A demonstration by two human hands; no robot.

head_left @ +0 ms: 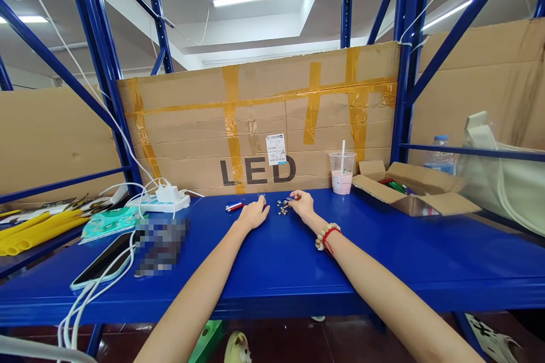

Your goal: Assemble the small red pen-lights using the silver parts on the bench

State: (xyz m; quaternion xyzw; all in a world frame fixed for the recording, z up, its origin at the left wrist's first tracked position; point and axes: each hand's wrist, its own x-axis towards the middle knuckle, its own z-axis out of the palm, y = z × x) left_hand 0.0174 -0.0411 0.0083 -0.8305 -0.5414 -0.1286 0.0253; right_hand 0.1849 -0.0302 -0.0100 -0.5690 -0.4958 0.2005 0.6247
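Observation:
My left hand (254,213) lies on the blue shelf top with its fingers curled; what they hold, if anything, is hidden. Just left of it are short red and blue pen-like pieces (234,207). Across a small gap, my right hand (302,205) has thumb and fingers pinched together at the edge of a small pile of metal bits (282,207). Something small and dark shows at these fingertips, too small to name. The wrist behind it wears a beaded bracelet (327,237) and a red cord.
A cup of pink drink with a straw (342,174) and an open cardboard box (415,187) stand right. At left lie a phone (104,261), a power strip (170,197), white cables and yellow tubes (38,232). A cardboard panel (264,125) closes the back.

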